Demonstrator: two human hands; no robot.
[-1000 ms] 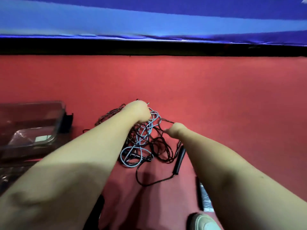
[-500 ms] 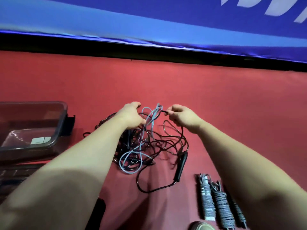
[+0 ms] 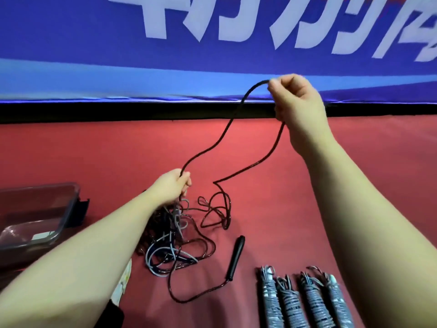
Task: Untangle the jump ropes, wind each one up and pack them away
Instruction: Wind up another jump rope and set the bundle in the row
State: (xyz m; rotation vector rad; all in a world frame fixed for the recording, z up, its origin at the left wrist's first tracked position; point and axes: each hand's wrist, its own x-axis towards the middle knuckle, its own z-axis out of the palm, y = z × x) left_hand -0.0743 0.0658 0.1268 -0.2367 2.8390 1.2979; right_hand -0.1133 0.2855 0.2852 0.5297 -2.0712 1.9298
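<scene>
A tangle of dark and light-blue jump ropes (image 3: 173,242) lies on the red floor. A dark rope (image 3: 214,146) rises out of it in a long loop. My right hand (image 3: 295,98) pinches the top of that loop, raised high. Low over the tangle, my left hand (image 3: 173,185) grips the same rope. One black handle (image 3: 236,258) of the dark rope rests on the floor, right of the tangle. Several wound grey ropes (image 3: 305,301) lie side by side at the lower right.
A clear plastic box (image 3: 40,216) with a black latch stands at the left on the red floor (image 3: 366,185). A blue banner (image 3: 94,43) with white letters runs along the back above a black strip.
My right hand has lifted up and to the right, drawing a long loop of dark rope out of the tangle. My left hand stayed low at the tangle, holding the rope.
</scene>
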